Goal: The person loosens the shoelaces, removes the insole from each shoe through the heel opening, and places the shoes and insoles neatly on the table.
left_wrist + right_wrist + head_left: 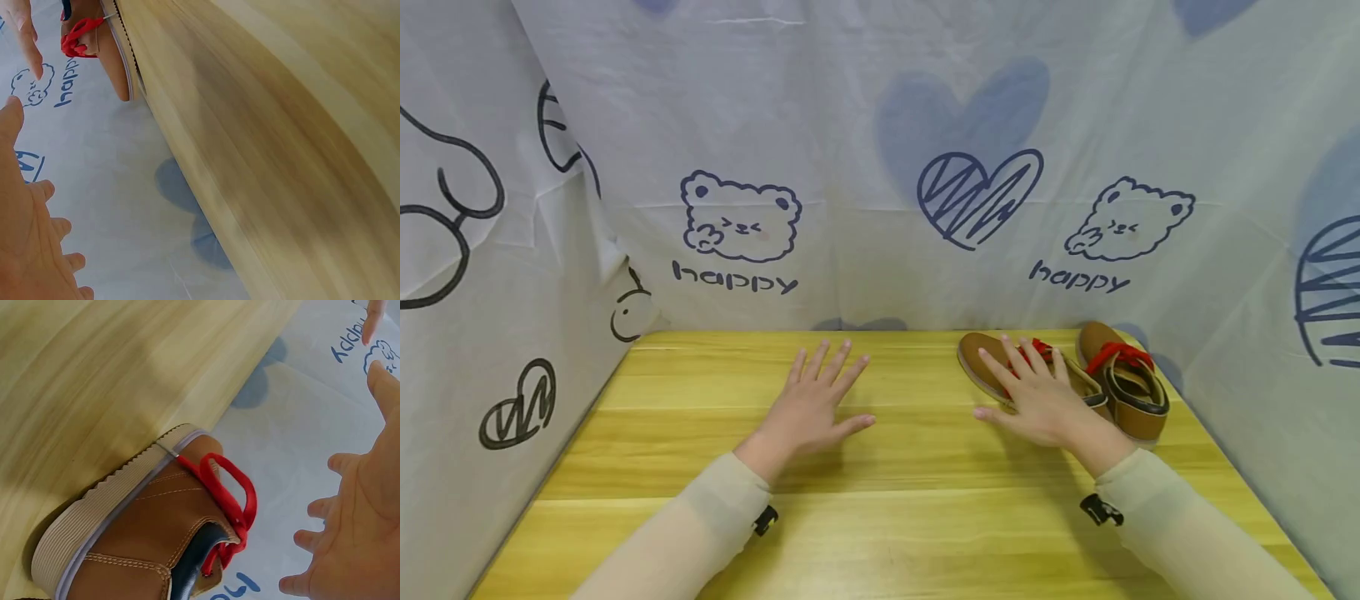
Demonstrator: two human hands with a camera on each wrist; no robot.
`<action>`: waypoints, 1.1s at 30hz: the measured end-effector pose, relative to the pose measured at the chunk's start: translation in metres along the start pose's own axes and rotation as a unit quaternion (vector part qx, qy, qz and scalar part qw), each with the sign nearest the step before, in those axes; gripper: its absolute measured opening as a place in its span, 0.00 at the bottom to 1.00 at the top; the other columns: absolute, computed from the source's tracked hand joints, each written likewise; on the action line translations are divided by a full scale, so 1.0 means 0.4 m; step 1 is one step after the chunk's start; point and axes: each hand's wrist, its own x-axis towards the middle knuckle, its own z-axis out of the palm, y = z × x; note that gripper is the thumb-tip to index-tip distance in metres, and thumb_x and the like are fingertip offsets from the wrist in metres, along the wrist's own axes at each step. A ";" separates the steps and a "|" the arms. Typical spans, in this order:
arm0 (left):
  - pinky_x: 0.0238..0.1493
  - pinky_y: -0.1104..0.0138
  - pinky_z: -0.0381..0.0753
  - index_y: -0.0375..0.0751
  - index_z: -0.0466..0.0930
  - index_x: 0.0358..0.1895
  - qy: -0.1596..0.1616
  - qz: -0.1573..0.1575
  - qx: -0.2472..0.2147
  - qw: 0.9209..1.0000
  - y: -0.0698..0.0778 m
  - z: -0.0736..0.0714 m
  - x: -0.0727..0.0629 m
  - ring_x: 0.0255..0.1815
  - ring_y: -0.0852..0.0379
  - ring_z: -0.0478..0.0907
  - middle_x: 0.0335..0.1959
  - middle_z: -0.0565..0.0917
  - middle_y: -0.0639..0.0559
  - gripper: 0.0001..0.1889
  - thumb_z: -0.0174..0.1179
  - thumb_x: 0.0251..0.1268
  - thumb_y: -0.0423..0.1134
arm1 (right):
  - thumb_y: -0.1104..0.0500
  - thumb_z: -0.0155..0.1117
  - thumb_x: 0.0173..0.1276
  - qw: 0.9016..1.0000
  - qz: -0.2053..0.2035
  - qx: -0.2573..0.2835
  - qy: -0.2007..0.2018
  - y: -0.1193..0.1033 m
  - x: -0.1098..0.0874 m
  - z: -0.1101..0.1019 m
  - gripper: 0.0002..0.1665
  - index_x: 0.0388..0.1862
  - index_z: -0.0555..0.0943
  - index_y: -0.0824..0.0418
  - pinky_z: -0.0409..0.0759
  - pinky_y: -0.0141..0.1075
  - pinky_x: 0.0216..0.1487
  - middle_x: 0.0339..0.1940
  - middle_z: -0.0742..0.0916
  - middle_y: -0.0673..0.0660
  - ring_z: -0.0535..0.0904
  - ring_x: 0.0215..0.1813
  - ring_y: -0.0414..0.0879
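While the left hand (812,404) and right hand (1037,404) hover, spread and empty, above the yellow wood-grain desk (887,533), a brown, red-laced shoe (982,360) and its mate (1138,418) stand far right; handling seems unstarted, and gripping would need curled fingers.

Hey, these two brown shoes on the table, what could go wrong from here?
The red lace loop could catch the fingers of the right hand. The left shoe and right shoe sit close together, so moving one may bump the other. Both sit near the far edge, so a push might send one into the printed curtain.
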 end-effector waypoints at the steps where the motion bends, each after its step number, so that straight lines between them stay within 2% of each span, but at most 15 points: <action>1: 0.76 0.42 0.31 0.56 0.43 0.83 -0.001 0.000 0.000 1.000 0.001 0.002 0.003 0.81 0.38 0.34 0.82 0.43 0.44 0.47 0.41 0.67 0.75 | 0.23 0.48 0.68 1.000 0.001 0.001 0.000 0.002 0.000 0.000 0.54 0.84 0.49 0.49 0.28 0.71 0.71 0.83 0.47 0.63 0.38 0.81 0.67; 6: 0.76 0.42 0.31 0.56 0.44 0.82 -0.002 0.001 -0.002 1.000 0.007 0.011 0.017 0.81 0.38 0.35 0.82 0.44 0.45 0.47 0.40 0.68 0.75 | 0.25 0.49 0.69 1.000 0.013 0.001 -0.005 0.018 -0.002 0.001 0.54 0.84 0.49 0.49 0.28 0.72 0.70 0.83 0.46 0.64 0.38 0.81 0.68; 10: 0.76 0.43 0.30 0.56 0.43 0.83 -0.010 0.007 -0.003 1.000 0.012 0.014 0.027 0.81 0.38 0.35 0.82 0.41 0.46 0.46 0.40 0.68 0.75 | 0.25 0.49 0.69 1.000 0.019 0.004 -0.002 0.031 -0.003 0.001 0.53 0.84 0.50 0.50 0.29 0.73 0.70 0.83 0.48 0.65 0.39 0.81 0.68; 14: 0.77 0.42 0.32 0.56 0.42 0.83 -0.014 0.012 0.001 1.000 0.015 0.020 0.033 0.81 0.38 0.35 0.82 0.40 0.47 0.46 0.39 0.69 0.75 | 0.22 0.46 0.68 1.000 0.024 0.007 0.001 0.041 -0.005 0.001 0.55 0.84 0.51 0.50 0.29 0.73 0.70 0.83 0.48 0.66 0.40 0.80 0.69; 23: 0.77 0.41 0.35 0.56 0.41 0.83 -0.020 0.015 -0.002 1.000 0.023 0.036 0.048 0.81 0.39 0.35 0.82 0.40 0.48 0.46 0.38 0.69 0.75 | 0.21 0.48 0.66 0.999 0.033 0.027 0.016 0.058 -0.012 0.006 0.56 0.83 0.52 0.49 0.30 0.75 0.68 0.82 0.50 0.68 0.41 0.80 0.70; 30: 0.77 0.42 0.35 0.57 0.39 0.83 -0.026 0.017 -0.010 0.999 0.035 0.049 0.065 0.81 0.40 0.35 0.82 0.40 0.48 0.45 0.36 0.69 0.75 | 0.22 0.46 0.68 0.999 0.049 0.022 -0.005 0.074 -0.013 -0.002 0.55 0.84 0.50 0.50 0.29 0.75 0.68 0.82 0.49 0.68 0.40 0.79 0.70; 33: 0.77 0.44 0.31 0.59 0.39 0.83 -0.033 0.020 -0.012 0.999 0.041 0.050 0.071 0.82 0.41 0.34 0.82 0.39 0.49 0.45 0.35 0.70 0.75 | 0.22 0.45 0.68 0.998 0.056 0.026 -0.013 0.082 -0.013 -0.004 0.56 0.84 0.50 0.51 0.27 0.75 0.67 0.82 0.48 0.68 0.38 0.79 0.71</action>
